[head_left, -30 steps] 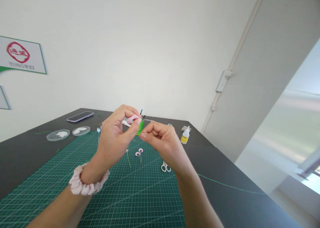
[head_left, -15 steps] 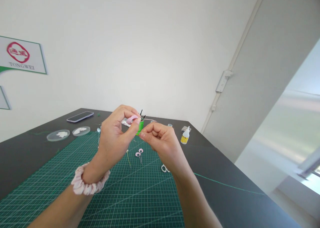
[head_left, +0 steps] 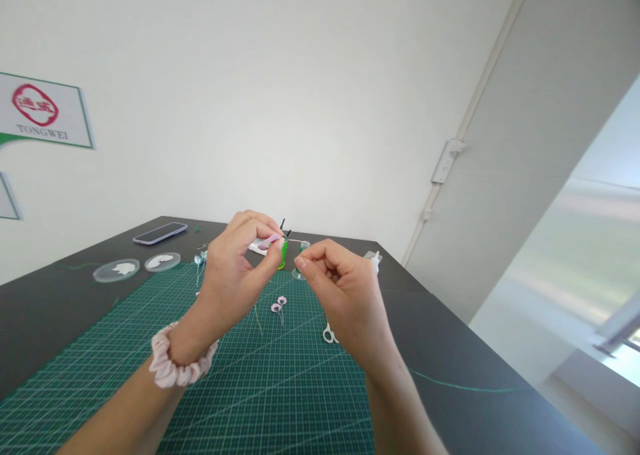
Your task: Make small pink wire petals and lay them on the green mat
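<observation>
My left hand (head_left: 235,258), a pale scrunchie (head_left: 175,362) on its wrist, pinches a small curled lilac piece (head_left: 269,242) between thumb and fingertips. To its right, my right hand (head_left: 345,288) is closed in a pinch; whatever lies between its fingertips is too fine to make out. The two hands are held apart above the green cutting mat (head_left: 280,388). Below them on the mat lie two small pink loops on thin stems (head_left: 279,305). White-handled scissors (head_left: 329,334) are partly covered by my right hand. Behind the left fingertips stands a bright green holder (head_left: 283,255).
At the left are a phone (head_left: 160,232) and two clear dishes (head_left: 100,273) with white pieces. Light blue pieces (head_left: 200,260) lie beside my left wrist. A glue bottle (head_left: 376,262) is mostly hidden behind my right hand. Green thread (head_left: 460,384) trails over the dark table at right.
My right hand has moved right, away from my left hand, and now covers most of the glue bottle. The left hand has shifted slightly right, still pinching the lilac piece.
</observation>
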`<state>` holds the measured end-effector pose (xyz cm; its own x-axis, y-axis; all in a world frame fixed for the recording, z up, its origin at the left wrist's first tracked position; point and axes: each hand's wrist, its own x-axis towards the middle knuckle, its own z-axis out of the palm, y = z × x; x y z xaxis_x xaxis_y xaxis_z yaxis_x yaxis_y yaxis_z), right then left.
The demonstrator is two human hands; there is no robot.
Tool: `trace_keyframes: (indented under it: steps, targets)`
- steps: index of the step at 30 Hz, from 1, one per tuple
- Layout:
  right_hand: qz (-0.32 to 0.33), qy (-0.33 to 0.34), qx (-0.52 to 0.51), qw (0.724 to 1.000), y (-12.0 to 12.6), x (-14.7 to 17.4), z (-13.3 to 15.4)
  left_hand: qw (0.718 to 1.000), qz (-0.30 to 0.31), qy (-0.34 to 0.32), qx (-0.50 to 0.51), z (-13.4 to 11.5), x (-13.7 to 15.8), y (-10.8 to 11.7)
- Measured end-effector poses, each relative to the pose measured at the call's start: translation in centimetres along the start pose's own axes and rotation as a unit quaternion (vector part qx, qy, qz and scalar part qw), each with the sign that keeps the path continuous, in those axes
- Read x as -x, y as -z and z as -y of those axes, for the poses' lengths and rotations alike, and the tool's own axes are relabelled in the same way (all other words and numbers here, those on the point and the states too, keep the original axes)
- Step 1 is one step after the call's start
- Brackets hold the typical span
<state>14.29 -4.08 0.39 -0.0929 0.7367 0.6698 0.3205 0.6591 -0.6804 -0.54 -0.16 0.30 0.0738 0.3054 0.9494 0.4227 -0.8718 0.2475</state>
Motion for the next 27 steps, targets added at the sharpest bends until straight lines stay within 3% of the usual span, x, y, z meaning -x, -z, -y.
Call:
trace_keyframes:
  steps: [5, 10, 17, 22, 27]
  targets:
    - [-0.037, 0.030, 0.035, 0.998, 0.7, -0.1, 0.0, 0.998, 0.051, -0.025, -0.003, -0.2, -0.1, 0.2]
    - [-0.053, 0.016, 0.013, 0.998, 1.6, -0.6, -0.3, 0.991, 0.127, -0.012, 0.045, -0.7, -0.2, 0.2]
    - [0.026, -0.035, -0.117, 0.992, 2.6, -1.6, -1.1, 0.963, 0.176, 0.060, 0.194, -0.8, -0.5, 0.5]
    - [0.082, -0.065, -0.206, 0.973, 1.7, -1.7, -1.6, 0.946, 0.162, 0.107, 0.261, -0.7, -0.4, 0.6]
    - [0.102, -0.081, -0.223, 0.966, 0.7, -1.7, -1.8, 0.945, 0.098, 0.148, 0.273, -0.2, 0.0, 0.2]
